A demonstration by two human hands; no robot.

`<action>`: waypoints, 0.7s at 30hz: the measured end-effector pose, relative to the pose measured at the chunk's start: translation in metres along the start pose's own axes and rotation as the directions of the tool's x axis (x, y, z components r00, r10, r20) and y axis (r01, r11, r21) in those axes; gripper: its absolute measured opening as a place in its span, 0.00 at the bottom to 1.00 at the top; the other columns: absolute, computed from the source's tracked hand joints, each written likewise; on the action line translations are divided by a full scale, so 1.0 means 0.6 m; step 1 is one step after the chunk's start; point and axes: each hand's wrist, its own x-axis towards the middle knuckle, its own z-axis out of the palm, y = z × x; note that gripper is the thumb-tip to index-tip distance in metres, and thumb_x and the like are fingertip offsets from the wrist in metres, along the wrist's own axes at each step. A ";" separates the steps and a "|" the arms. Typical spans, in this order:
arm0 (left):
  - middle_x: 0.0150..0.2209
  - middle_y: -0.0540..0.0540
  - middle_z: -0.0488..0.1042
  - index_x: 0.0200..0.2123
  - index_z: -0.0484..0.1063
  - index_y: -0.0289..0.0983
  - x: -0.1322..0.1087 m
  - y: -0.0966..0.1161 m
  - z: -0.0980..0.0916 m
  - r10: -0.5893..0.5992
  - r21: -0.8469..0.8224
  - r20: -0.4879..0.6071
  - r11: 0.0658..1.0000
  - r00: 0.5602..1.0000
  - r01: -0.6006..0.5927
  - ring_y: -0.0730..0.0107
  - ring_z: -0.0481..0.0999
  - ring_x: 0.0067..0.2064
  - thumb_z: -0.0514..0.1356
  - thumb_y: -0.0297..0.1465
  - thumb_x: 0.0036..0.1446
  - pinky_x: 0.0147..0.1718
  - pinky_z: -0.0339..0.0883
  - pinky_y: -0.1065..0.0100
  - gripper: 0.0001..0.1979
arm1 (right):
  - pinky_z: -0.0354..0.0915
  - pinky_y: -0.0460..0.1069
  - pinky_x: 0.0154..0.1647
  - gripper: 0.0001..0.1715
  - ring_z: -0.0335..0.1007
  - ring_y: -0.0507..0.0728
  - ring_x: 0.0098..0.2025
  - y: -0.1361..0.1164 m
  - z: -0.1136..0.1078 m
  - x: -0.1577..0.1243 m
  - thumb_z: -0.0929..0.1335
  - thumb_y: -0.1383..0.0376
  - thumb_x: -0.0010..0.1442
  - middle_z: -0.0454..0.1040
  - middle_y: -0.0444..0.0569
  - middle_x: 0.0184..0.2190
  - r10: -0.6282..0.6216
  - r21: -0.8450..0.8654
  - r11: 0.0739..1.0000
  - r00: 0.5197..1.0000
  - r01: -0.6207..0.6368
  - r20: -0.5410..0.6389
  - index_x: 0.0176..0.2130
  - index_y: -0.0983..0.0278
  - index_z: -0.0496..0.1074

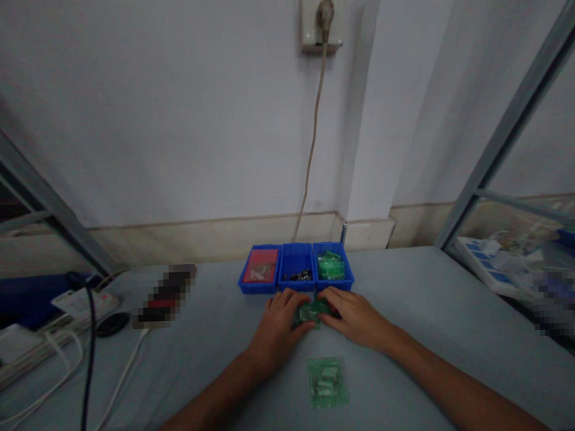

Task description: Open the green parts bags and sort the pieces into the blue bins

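Observation:
My left hand [284, 322] and my right hand [354, 314] grip a small green-tinted plastic packet [310, 311] from both sides, just in front of the blue bins. Fingers and thumbs of both hands are closed on its edges; its contents are partly hidden. Nearer to me, a second green plastic packet [328, 382] lies flat, with pale cylinder-like pieces showing inside. Beyond my fingers, the right blue bin [351, 281] holds more green packets [331, 265]. Small dark and shiny metal parts [301, 275] lie in the middle blue bin [294, 253].
The left blue bin [243, 285] contains a red piece [263, 256] and a clear bag. At left are a blurred-out device [165, 298], white cables, a power strip [28, 356] and a black round object [113, 324]. Metal frame bars flank the grey table [217, 350].

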 end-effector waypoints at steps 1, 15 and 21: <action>0.51 0.45 0.76 0.53 0.74 0.43 0.000 0.000 0.000 -0.007 -0.004 -0.003 1.000 1.000 0.007 0.53 0.75 0.53 0.71 0.32 0.62 0.51 0.68 0.54 0.18 | 0.71 0.52 0.46 0.15 0.78 0.60 0.45 -0.001 -0.001 0.000 0.71 0.63 0.68 0.78 0.50 0.47 0.002 -0.002 1.000 1.000 -0.002 0.001 0.54 0.60 0.71; 0.54 0.42 0.69 0.53 0.73 0.43 -0.005 -0.006 0.005 0.143 -0.044 -0.043 0.988 0.989 -0.145 0.58 0.74 0.53 0.64 0.27 0.68 0.55 0.72 0.55 0.12 | 0.70 0.52 0.47 0.08 0.78 0.59 0.46 -0.004 -0.002 0.003 0.65 0.67 0.73 0.78 0.50 0.44 -0.002 -0.009 1.000 0.997 0.002 -0.080 0.50 0.61 0.73; 0.52 0.43 0.72 0.49 0.74 0.42 -0.005 0.002 -0.003 0.172 0.055 -0.005 0.984 0.985 -0.171 0.55 0.74 0.53 0.68 0.28 0.64 0.53 0.70 0.53 0.11 | 0.70 0.51 0.45 0.13 0.78 0.59 0.44 -0.004 -0.001 0.001 0.71 0.63 0.68 0.79 0.50 0.45 0.016 -0.021 1.000 1.000 -0.016 -0.026 0.53 0.61 0.74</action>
